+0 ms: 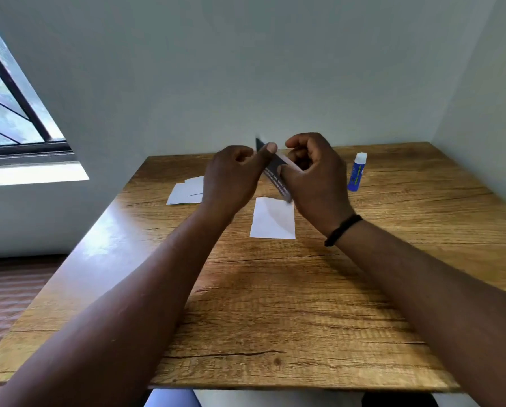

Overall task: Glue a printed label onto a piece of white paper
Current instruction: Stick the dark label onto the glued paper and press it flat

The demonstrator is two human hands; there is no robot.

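A dark printed label with small white text is held in the air, tilted edge-on, above the table. My left hand pinches its upper part with thumb and fingers. My right hand, a black band on its wrist, grips the lower part. Below them a piece of white paper lies flat on the wooden table. A blue glue stick with a white cap stands upright to the right of my right hand, apart from it.
Several more white paper pieces lie in a loose pile at the table's back left. The table stands in a corner, with walls behind and to the right. A window is on the left.
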